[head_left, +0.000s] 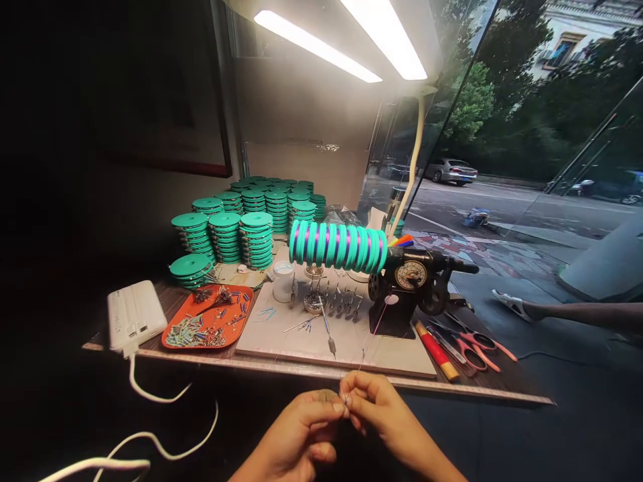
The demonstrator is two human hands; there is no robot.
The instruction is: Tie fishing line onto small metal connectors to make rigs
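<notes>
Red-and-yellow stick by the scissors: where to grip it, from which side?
I'd probably pinch the stick by its near yellow end, from above and the wearer's side: it lies slantwise, that end toward the front edge of the table. Scissors lie along its right, the board along its left.

Relative to the lit lamp [386, 37], a white power bank [133, 309] with plugged-in white cable [159, 399] sits below left, a silver car [452, 173] outside to the right, another person's leg [577, 313] at lower right.
</notes>
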